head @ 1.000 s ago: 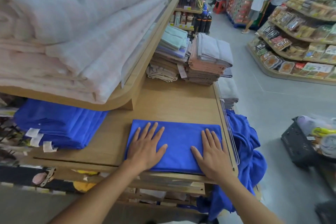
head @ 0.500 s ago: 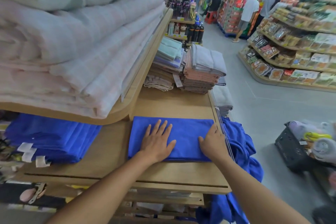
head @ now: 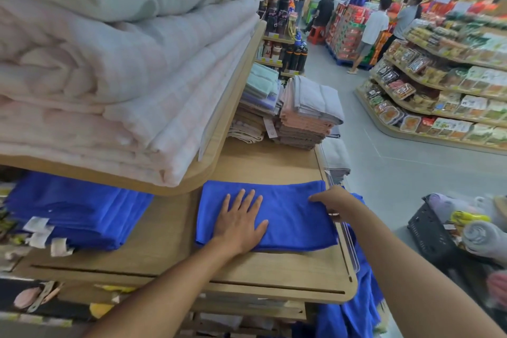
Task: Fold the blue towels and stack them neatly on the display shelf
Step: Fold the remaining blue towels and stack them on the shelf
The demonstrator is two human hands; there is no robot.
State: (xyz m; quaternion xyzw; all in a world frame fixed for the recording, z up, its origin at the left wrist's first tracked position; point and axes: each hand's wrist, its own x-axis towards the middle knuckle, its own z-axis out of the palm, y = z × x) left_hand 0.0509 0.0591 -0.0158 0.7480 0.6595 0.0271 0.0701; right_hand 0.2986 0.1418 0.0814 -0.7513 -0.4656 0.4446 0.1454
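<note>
A folded blue towel (head: 288, 211) lies flat on the wooden display shelf (head: 247, 269). My left hand (head: 241, 222) presses flat on its near left part, fingers spread. At the towel's right edge my right hand (head: 333, 202) has its fingers curled round the edge, thumb on top. A stack of folded blue towels (head: 76, 211) with white tags sits to the left, under the upper shelf. More blue cloth (head: 354, 307) hangs loose off the shelf's right side.
The upper shelf (head: 219, 145) holds thick pale quilts and overhangs the left half. Stacks of grey and pink towels (head: 307, 115) stand at the back. A clear plastic guard (head: 343, 228) lines the right edge. A black basket (head: 433, 230) sits on the aisle floor; shoppers stand far off.
The towel has slid farther back on the shelf. My right hand went from lying flat on it to gripping its right edge. My left hand stays pressed flat.
</note>
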